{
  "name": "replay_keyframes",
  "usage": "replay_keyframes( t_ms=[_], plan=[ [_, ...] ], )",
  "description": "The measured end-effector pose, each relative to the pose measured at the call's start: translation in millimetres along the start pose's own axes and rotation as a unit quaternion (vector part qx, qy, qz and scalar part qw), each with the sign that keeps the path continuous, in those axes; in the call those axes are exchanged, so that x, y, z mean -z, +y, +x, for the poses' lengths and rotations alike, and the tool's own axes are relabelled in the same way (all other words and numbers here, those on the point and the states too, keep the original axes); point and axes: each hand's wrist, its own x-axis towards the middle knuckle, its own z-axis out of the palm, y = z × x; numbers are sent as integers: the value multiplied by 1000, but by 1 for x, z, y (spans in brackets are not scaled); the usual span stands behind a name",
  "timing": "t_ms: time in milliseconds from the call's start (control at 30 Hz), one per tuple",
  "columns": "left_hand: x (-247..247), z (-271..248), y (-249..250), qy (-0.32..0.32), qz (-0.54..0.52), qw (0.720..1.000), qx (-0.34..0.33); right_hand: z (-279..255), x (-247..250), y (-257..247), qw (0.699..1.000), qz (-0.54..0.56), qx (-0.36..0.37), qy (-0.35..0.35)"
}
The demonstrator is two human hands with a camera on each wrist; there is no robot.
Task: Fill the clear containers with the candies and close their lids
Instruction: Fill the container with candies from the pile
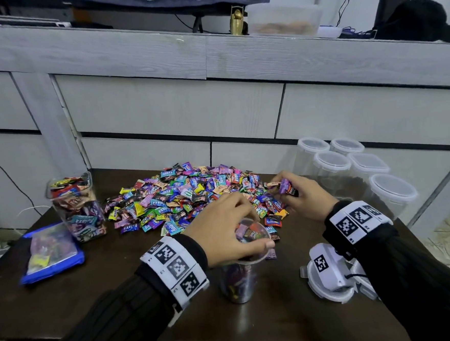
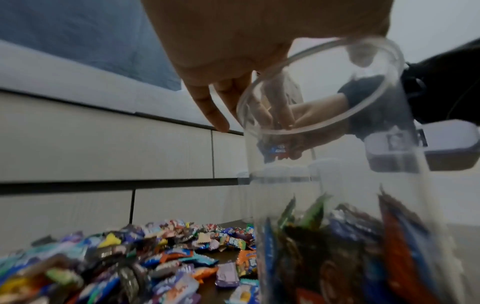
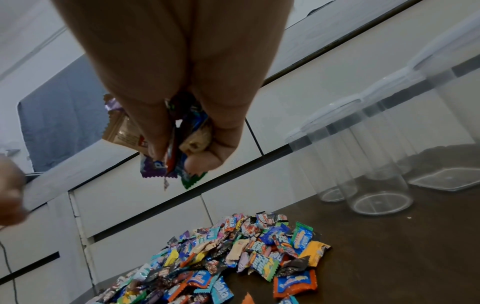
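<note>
Candies (image 1: 183, 197) filled 1 square container (image 1: 77, 207), lid off. Left hand (image 1: 222, 229) gripped the half-full round container (image 1: 239, 281); right hand (image 1: 300, 191) clutched more. 5 containers (image 1: 351, 161) sat empty.

The head camera looks forward and down over a dark brown wooden table (image 1: 99, 293) toward pale grey cabinet drawers (image 1: 171, 107). The left wrist camera sits low, very close behind a round clear plastic container (image 2: 335, 156). The right wrist camera looks along the fingers, tilted. All three views share the heap of colourful wrapped candies (image 1: 188, 194).
</note>
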Motion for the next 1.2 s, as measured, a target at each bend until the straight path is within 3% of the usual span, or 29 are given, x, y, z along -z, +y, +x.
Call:
replay_keyframes(
  t_ms=[133, 233, 533, 700, 867, 1033, 1200],
  plan=[
    [-6, -15, -20, -40, -179, 981, 69, 0, 8, -15, 999, 16, 29, 0],
    [-13, -23, -31, -56, -239, 965, 96, 0, 8, -31, 997, 44, 69, -5],
    [-28, -22, -38, -71, -262, 956, 113, -20, -10, -69, 981, 69, 155, -95],
    [-30, -22, -39, -56, -284, 952, 103, -24, -16, -74, 976, -40, 150, -150],
    [-30, -21, -39, -58, -272, 955, 103, -16, -22, -83, 953, -170, 140, -208],
    [-30, -21, -42, -67, -268, 955, 108, -13, -29, -92, 940, -202, 149, -230],
    [-30, -20, -42, -72, -261, 957, 106, -11, -27, -92, 951, -163, 154, -214]
  ],
)
